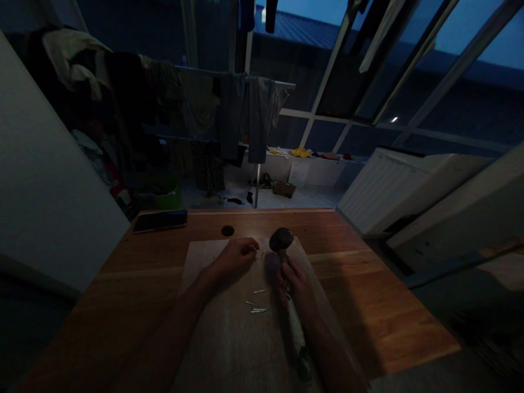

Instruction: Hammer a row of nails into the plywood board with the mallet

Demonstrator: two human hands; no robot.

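My left hand rests on a pale wooden board with its fingers pinched on a small nail standing at the board's far end. My right hand is wrapped round the handle of a hammer, whose dark head hangs just right of the pinched nail, a little above the board. Several loose nails lie on the board between my two hands.
The board lies on a brown wooden table. A dark phone lies at the table's far left corner and a small round black object beside the board's far edge. Beyond are a clothes rack, a green basin and large windows.
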